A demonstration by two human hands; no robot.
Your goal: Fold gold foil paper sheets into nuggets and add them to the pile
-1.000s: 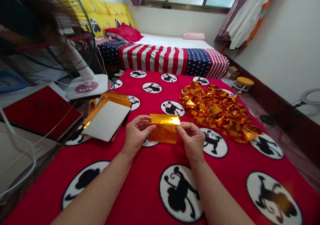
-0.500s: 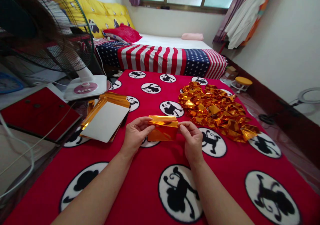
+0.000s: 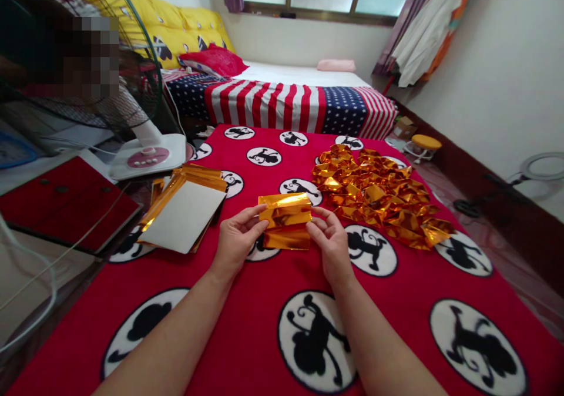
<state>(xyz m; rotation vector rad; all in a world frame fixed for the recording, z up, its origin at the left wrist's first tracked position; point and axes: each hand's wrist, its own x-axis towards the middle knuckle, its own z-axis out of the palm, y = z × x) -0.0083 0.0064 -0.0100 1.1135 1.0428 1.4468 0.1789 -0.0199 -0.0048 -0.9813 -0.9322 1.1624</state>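
Observation:
A sheet of shiny gold foil paper (image 3: 286, 212), creased across its width, is held up between my two hands over the red cloth. My left hand (image 3: 238, 237) pinches its left edge between thumb and fingers. On the opposite edge, my right hand (image 3: 328, 237) has a similar pinch. To the left lies a stack of foil sheets (image 3: 187, 211), with a pale side facing up and gold margins along the edges. Right of my hands spreads a heap of folded gold foil pieces (image 3: 374, 193).
The red cloth (image 3: 229, 337) with monkey prints covers the surface under my hands. An electric fan (image 3: 147, 155) stands at the left beside a red panel (image 3: 66, 199). Beyond is a bed with a striped, starred cover (image 3: 273, 102). A yellow stool (image 3: 425, 142) sits at the right.
The foil sheet's upper part has opened out from a narrow folded strip to a wider face tilted toward me. My right fingers have shifted slightly along its edge.

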